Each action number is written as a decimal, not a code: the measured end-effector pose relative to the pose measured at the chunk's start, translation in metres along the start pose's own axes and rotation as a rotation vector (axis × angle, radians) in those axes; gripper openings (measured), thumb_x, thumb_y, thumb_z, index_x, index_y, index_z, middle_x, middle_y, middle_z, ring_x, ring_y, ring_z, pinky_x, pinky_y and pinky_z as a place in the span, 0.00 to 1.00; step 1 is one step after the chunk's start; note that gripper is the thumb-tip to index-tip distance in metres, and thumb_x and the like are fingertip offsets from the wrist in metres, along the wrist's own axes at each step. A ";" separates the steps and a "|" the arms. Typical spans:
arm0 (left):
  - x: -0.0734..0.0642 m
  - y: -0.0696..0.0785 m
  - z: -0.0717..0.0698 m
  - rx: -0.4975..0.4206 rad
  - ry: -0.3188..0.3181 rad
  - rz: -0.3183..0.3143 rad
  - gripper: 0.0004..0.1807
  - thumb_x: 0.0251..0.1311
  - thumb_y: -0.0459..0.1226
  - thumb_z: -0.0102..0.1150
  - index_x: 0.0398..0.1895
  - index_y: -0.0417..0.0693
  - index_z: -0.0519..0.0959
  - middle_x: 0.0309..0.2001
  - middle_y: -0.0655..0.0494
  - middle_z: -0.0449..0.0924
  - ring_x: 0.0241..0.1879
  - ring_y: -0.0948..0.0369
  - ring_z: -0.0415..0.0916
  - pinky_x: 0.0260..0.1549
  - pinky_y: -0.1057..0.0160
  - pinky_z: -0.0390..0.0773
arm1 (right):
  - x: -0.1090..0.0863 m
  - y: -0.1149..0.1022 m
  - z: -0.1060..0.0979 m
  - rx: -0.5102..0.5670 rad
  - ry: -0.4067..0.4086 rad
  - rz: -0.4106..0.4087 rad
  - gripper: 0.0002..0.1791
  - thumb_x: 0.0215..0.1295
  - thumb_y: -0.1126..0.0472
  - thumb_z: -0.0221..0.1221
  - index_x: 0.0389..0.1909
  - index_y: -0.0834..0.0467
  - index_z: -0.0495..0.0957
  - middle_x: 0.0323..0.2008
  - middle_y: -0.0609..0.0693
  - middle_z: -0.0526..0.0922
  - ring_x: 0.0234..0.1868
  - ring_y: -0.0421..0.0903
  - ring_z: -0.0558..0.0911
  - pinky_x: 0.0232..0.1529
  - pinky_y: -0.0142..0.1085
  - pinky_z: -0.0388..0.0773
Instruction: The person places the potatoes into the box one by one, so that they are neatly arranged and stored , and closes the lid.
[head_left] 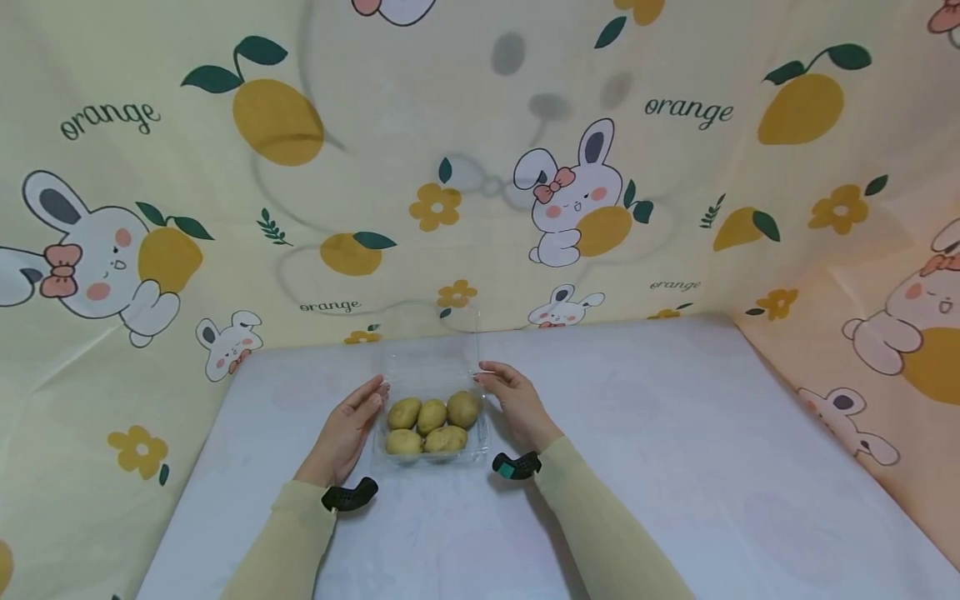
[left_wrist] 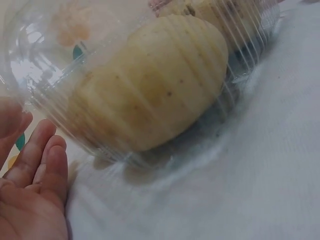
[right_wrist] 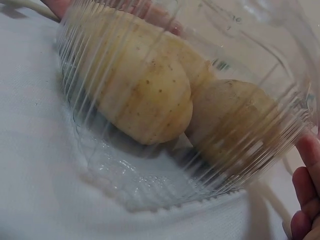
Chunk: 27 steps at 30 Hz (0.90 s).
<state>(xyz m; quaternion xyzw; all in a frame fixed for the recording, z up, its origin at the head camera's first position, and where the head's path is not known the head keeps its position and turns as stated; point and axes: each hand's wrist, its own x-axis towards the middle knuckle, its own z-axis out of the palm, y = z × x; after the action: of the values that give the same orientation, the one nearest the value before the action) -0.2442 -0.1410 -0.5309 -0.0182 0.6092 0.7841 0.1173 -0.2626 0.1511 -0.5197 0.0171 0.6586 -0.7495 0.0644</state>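
Note:
A clear plastic clamshell box (head_left: 431, 459) stands on the white table, its transparent lid (head_left: 431, 358) raised at the far side. Several yellow-brown potatoes (head_left: 432, 416) lie inside it in two rows. My left hand (head_left: 347, 433) is at the box's far left corner, fingers extended towards the hinge. Opposite it, the right hand (head_left: 517, 404) reaches the far right corner with its fingertips at the lid's edge. In the left wrist view one potato (left_wrist: 155, 85) shows through the ribbed wall. The right wrist view shows potatoes (right_wrist: 142, 82) behind the near wall.
The white tabletop (head_left: 675, 467) spreads around the box. Behind it and along both sides hangs a cream cloth (head_left: 480, 108) printed with rabbits and oranges. Black bands (head_left: 351, 496) are worn on both wrists over pale sleeves.

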 end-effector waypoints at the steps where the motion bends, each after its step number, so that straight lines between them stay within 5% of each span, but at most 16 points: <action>1: 0.000 0.001 0.001 -0.003 0.000 0.001 0.27 0.74 0.37 0.46 0.74 0.49 0.58 0.71 0.54 0.60 0.70 0.62 0.55 0.68 0.62 0.53 | 0.000 0.000 0.000 -0.005 0.001 0.003 0.21 0.69 0.60 0.58 0.61 0.61 0.73 0.51 0.53 0.81 0.57 0.47 0.76 0.64 0.45 0.64; 6: -0.001 0.003 0.003 0.024 0.001 0.006 0.27 0.74 0.36 0.45 0.74 0.48 0.57 0.71 0.52 0.60 0.70 0.60 0.56 0.68 0.61 0.54 | 0.001 0.001 0.000 -0.020 0.007 0.003 0.22 0.69 0.59 0.58 0.61 0.61 0.72 0.51 0.53 0.81 0.57 0.47 0.75 0.64 0.45 0.65; 15: -0.009 0.022 0.008 0.217 0.008 0.084 0.34 0.70 0.40 0.53 0.75 0.49 0.53 0.73 0.51 0.54 0.68 0.56 0.59 0.65 0.57 0.61 | 0.000 0.002 0.001 -0.031 0.015 -0.026 0.20 0.70 0.61 0.56 0.60 0.62 0.73 0.52 0.53 0.80 0.56 0.47 0.76 0.62 0.45 0.67; 19: -0.011 0.032 0.012 0.213 -0.010 0.119 0.38 0.68 0.44 0.57 0.75 0.47 0.52 0.73 0.47 0.52 0.67 0.50 0.61 0.63 0.55 0.66 | 0.000 0.003 0.000 -0.043 0.019 -0.017 0.19 0.71 0.60 0.56 0.59 0.60 0.73 0.52 0.51 0.81 0.56 0.46 0.76 0.62 0.44 0.68; 27: -0.018 0.035 0.015 0.266 -0.026 0.158 0.33 0.73 0.49 0.45 0.76 0.48 0.51 0.73 0.43 0.51 0.66 0.46 0.62 0.63 0.52 0.66 | -0.001 0.005 0.000 -0.047 0.019 -0.027 0.19 0.70 0.59 0.57 0.58 0.62 0.74 0.51 0.52 0.81 0.57 0.46 0.76 0.62 0.44 0.68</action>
<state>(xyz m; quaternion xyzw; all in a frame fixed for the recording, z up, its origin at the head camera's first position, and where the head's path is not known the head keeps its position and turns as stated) -0.2325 -0.1377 -0.4909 0.0558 0.7056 0.7035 0.0644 -0.2609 0.1507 -0.5249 0.0138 0.6770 -0.7343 0.0483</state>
